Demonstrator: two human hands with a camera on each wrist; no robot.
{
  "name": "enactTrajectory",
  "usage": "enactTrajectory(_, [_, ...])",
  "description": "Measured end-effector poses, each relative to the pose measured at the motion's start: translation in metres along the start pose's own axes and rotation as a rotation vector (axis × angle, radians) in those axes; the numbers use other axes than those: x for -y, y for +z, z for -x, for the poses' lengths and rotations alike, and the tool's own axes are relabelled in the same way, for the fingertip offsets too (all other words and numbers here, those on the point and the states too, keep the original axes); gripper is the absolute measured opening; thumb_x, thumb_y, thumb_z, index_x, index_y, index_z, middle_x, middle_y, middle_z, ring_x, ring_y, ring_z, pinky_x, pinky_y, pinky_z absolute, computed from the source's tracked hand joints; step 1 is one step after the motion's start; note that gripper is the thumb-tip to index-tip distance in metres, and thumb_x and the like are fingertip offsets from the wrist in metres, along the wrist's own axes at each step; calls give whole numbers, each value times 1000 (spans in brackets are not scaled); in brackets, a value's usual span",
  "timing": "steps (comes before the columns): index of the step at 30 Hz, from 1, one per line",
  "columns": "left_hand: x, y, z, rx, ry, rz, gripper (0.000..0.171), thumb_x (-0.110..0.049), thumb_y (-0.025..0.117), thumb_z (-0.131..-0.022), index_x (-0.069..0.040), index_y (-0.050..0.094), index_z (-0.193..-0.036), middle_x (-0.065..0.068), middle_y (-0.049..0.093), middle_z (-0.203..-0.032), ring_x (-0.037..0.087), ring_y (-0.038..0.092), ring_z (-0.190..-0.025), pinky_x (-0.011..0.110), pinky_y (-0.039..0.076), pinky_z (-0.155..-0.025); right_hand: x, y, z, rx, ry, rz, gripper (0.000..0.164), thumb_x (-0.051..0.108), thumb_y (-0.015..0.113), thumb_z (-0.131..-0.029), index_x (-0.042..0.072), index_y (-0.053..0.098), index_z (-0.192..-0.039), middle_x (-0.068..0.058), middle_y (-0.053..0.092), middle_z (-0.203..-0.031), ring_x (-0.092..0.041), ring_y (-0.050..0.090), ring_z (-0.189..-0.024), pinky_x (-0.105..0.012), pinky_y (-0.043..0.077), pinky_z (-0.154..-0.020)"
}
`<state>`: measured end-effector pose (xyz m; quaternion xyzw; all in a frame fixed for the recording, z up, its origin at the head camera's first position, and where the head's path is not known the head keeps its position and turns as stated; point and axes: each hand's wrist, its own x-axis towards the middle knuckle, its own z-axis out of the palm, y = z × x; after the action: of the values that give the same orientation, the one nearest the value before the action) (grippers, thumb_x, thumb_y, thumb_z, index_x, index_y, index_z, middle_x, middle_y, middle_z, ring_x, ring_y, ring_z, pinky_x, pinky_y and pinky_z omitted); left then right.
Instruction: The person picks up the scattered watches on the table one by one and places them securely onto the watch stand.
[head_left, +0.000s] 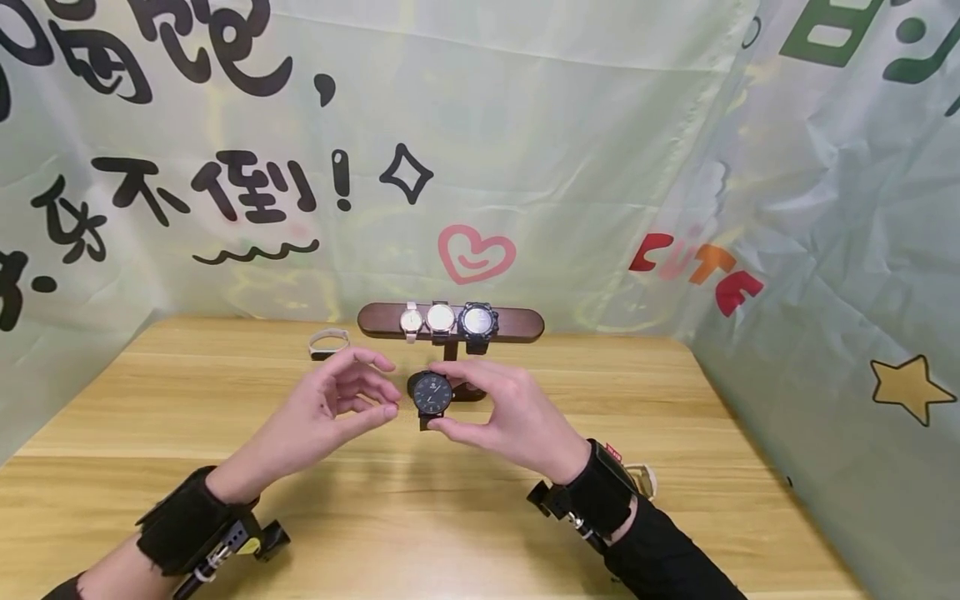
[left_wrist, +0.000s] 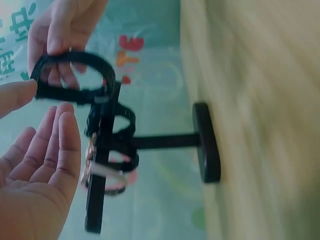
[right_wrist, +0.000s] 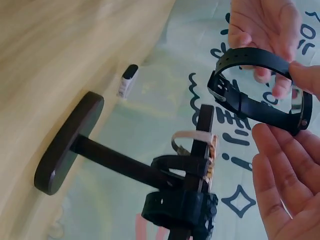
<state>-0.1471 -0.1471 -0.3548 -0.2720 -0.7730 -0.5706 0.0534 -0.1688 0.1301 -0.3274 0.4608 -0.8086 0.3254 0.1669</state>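
My right hand [head_left: 517, 412] pinches a black wristwatch [head_left: 432, 393] between thumb and fingers, its dark dial towards me. In the right wrist view its black strap [right_wrist: 252, 56] makes a buckled loop. My left hand [head_left: 330, 408] is just left of the watch, fingers gently bent, holding nothing. Behind them stands a dark brown watch stand [head_left: 521, 323] with a T-shaped bar. Three watches sit on the bar side by side: a small pale-strapped watch [head_left: 411, 320], a round light-dialled watch [head_left: 440, 317] and a chunky black sports watch [head_left: 477, 320].
A pale band [head_left: 328, 335] with a dark part lies on the wooden table [head_left: 225, 367] left of the stand. Another whitish strap [head_left: 647, 480] shows partly behind my right wrist. Printed cloth [head_left: 585, 167] hangs behind the table and along its right side.
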Motion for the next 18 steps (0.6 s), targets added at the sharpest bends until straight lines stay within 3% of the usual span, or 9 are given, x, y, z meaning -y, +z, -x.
enactTrajectory(7, [4,-19,-16,-91,34,-193,30,-6,78,-98,-9,70,-127,5,77,-108,8,74,-96,26,66,-82,-11,-22,0,-50,46,3,59,16,95,-82,7,72,-136,-6,81,-116,-14,77,-91,-25,65,-80])
enactTrajectory(12, [5,-33,-30,-166,4,-354,27,-16,80,-99,-13,74,-125,0,80,-107,1,72,-94,20,63,-79,-21,-41,2,-133,74,41,59,12,96,-81,6,73,-135,-8,81,-118,-18,77,-89,-30,67,-81])
enactTrajectory(18, [3,-48,-47,-238,-34,-452,29,-16,83,-96,-11,78,-124,6,80,-116,17,77,-94,14,60,-79,-30,-60,2,-161,145,83,59,18,96,-82,13,73,-136,-3,82,-114,-15,79,-94,-34,66,-89])
